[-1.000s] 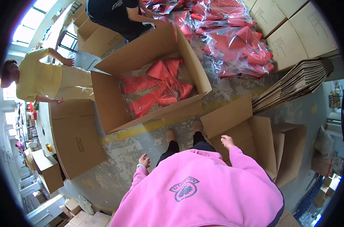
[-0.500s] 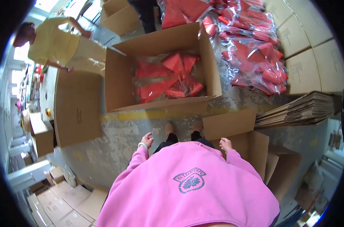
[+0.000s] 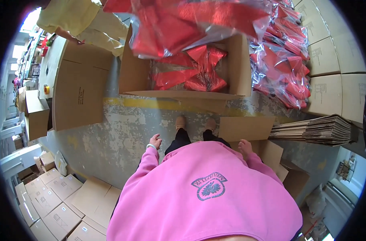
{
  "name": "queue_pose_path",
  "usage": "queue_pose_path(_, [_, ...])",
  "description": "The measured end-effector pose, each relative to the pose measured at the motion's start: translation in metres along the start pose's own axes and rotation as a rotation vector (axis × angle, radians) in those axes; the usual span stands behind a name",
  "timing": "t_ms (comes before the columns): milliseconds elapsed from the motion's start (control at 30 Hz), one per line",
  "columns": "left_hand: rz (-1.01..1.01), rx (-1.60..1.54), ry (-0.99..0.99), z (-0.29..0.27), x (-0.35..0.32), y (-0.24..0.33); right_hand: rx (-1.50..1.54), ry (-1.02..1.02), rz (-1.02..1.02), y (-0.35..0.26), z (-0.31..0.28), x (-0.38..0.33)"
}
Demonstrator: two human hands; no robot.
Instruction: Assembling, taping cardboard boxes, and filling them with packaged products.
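Observation:
My left hand (image 3: 155, 141) hangs by my side, fingers loosely apart and holding nothing. On the other side, my right hand (image 3: 244, 147) hangs half curled with nothing visible in it, nearest to an open cardboard box (image 3: 269, 154). In front of me stands a large open carton (image 3: 241, 76). Inside it lie red shiny bow-shaped pieces (image 3: 203, 70) in clear plastic. Over the carton's far side hangs another clear bag of red pieces (image 3: 167, 30), blurred; whoever holds it is out of view.
Red bagged pieces (image 3: 281, 70) are heaped right of the carton, beside stacked closed cartons (image 3: 323, 56). Flattened cardboard (image 3: 311, 130) lies at right. A co-worker in yellow (image 3: 70, 18) stands far left behind a cardboard panel (image 3: 80, 92). More cartons (image 3: 62, 217) sit lower left.
A bag of red pieces has come into view over the carton. The view has shifted, and the co-worker in yellow now shows higher up, partly cut off. My hands stay low at my sides.

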State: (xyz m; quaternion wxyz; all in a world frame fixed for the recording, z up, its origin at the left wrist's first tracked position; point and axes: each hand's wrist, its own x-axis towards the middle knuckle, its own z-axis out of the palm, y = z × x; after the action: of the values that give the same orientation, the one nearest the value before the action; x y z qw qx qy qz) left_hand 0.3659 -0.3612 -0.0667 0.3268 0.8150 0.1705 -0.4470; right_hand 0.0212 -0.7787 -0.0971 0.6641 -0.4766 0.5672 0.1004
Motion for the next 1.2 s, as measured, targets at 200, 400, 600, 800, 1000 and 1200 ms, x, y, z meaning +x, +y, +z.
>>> queue_pose_path(200, [-0.045, -0.026, 0.005, -0.001, -0.006, 0.004, -0.218, 0.077, -0.139, -0.004, 0.001, -0.001])
queue_pose_path(400, [0.003, 0.025, -0.017, 0.004, -0.002, 0.012, -0.300, 0.127, -0.156, 0.017, -0.001, 0.009])
queue_pose_path(600, [-0.005, 0.050, -0.046, 0.012, 0.001, 0.004, -0.174, 0.045, 0.061, -0.019, 0.014, -0.014])
queue_pose_path(800, [0.063, -0.004, 0.019, 0.010, 0.001, 0.006, -0.091, 0.053, 0.039, -0.034, 0.018, -0.027])
queue_pose_path(1000, [0.029, 0.053, 0.023, 0.010, -0.004, 0.012, -0.134, 0.039, 0.051, -0.037, 0.017, -0.032])
queue_pose_path(1200, [0.027, 0.079, 0.010, 0.008, -0.008, 0.010, -0.195, 0.039, 0.039, -0.032, 0.019, -0.035])
